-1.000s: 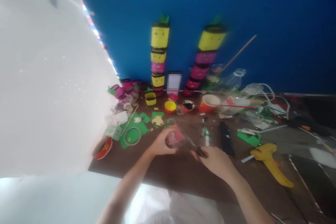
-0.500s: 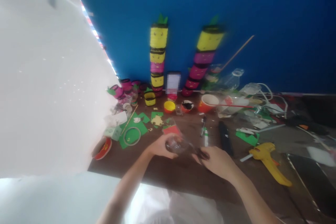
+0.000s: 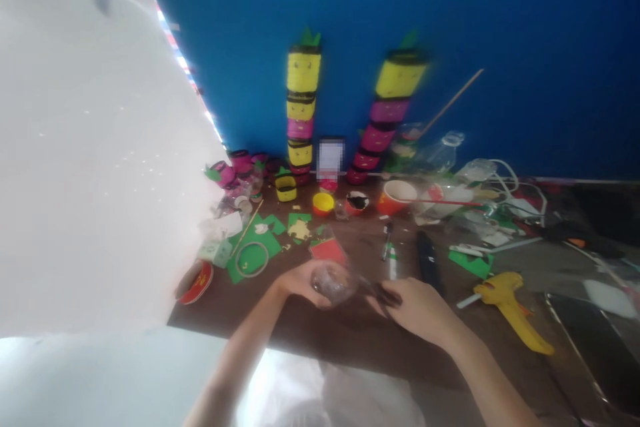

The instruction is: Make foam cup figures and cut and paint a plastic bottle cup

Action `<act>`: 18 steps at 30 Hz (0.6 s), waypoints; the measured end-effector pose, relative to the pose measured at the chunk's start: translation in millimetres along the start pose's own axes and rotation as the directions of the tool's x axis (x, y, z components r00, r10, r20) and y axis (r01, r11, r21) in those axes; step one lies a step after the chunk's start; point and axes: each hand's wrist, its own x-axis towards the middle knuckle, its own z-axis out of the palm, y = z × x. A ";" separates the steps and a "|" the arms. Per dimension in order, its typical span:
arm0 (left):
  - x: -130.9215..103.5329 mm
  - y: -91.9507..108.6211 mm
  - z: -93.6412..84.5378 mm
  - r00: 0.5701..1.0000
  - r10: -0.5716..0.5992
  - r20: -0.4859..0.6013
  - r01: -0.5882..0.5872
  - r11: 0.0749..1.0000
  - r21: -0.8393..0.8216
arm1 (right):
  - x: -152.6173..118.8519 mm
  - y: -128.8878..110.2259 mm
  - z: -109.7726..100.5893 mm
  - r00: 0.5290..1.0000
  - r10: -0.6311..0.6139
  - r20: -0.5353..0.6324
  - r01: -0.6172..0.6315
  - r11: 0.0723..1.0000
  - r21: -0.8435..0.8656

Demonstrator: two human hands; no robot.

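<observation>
Cupping a clear plastic piece (image 3: 333, 283) in half-curled fingers, the left hand (image 3: 301, 279) has it just above the near part of the brown table (image 3: 310, 333). And the right hand (image 3: 417, 309), at three o'clock from it, is wrapped snugly round the dark handles of the scissors (image 3: 385, 293), blades aimed back at the plastic; blur hides whether they touch it. Just off the left fingers, at eleven o'clock from the hands, a flat red piece (image 3: 329, 250)! Two o'clock, a green-and-white marker (image 3: 393, 265); farther out at three, the yellow glue gun (image 3: 515, 313) on its side. Over at ten, a green sheet (image 3: 273, 247) with a ring (image 3: 251, 275) on it. Eleven again, deeper: a yellow-lined cup (image 3: 323, 203). Beyond, two striped towers rise against the blue wall (image 3: 350, 7), the upright one (image 3: 301, 103) at eleven, the leaning one (image 3: 387, 110) between twelve and one.
</observation>
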 end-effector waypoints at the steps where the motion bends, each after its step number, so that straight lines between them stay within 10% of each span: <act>1: 0.1 0.4 0.4 1.000 -0.019 0.024 0.019 1.000 -0.008 | -0.1 -2.6 0.1 1.000 -0.005 0.000 0.005 1.000 0.005; 18: -1.2 13.6 4.9 0.994 -0.076 0.079 0.086 0.988 -0.127 | -0.4 -11.1 -2.3 1.000 -0.004 -0.010 0.003 0.997 -0.082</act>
